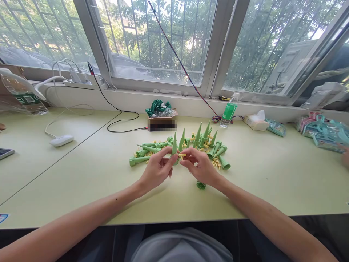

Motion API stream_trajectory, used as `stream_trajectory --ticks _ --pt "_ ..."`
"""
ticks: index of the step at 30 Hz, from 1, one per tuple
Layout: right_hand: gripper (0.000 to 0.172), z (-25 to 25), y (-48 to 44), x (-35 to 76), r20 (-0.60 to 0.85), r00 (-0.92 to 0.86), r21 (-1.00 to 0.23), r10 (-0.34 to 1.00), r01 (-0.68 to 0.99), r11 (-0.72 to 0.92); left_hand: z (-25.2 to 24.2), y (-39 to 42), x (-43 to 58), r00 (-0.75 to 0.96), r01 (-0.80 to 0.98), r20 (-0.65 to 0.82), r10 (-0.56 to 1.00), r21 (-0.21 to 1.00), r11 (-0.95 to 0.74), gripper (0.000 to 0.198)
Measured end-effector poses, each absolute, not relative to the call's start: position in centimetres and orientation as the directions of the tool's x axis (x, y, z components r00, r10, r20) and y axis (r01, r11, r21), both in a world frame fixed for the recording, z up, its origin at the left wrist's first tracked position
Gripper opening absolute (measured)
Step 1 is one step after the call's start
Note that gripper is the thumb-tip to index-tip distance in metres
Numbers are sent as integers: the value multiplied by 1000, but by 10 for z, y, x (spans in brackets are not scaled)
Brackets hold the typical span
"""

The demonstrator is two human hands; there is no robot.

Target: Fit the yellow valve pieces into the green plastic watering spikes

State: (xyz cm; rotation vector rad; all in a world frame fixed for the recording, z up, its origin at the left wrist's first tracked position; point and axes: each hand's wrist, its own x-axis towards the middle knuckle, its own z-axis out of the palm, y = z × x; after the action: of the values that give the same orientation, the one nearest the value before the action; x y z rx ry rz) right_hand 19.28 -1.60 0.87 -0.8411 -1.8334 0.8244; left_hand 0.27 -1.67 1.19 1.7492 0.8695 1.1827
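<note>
My left hand [158, 168] pinches a green plastic cone spike [174, 145] upright above the pale green table [81, 174]. My right hand [200, 165] is closed on a small yellow plastic part [182, 155] held against the base of that spike, and a second green cone [201, 185] pokes out beneath its palm. Just behind both hands lies a pile of green cone spikes [207, 140], some standing, some lying flat, mixed with small yellow pieces [216, 163].
Behind the pile sit a cardboard box with green bags [160, 109], a green-labelled bottle [228, 112] and a tissue pack [255, 122]. A black cable [120, 122], a white device [61, 140] and a phone [5, 153] lie left. Packaged teal items [324, 133] lie right beside another person's hand [345, 156].
</note>
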Motion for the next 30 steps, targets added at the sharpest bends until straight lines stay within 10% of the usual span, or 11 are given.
stream_trajectory --ticks 14,30 --pt "22 12 -15 194 470 -334 -817 817 185 546 10 -16 3 325 150 395 859 876 -459 20" --pt "51 20 -18 195 402 -359 -833 843 238 499 10 -18 3 443 290 637 631 565 -773 4"
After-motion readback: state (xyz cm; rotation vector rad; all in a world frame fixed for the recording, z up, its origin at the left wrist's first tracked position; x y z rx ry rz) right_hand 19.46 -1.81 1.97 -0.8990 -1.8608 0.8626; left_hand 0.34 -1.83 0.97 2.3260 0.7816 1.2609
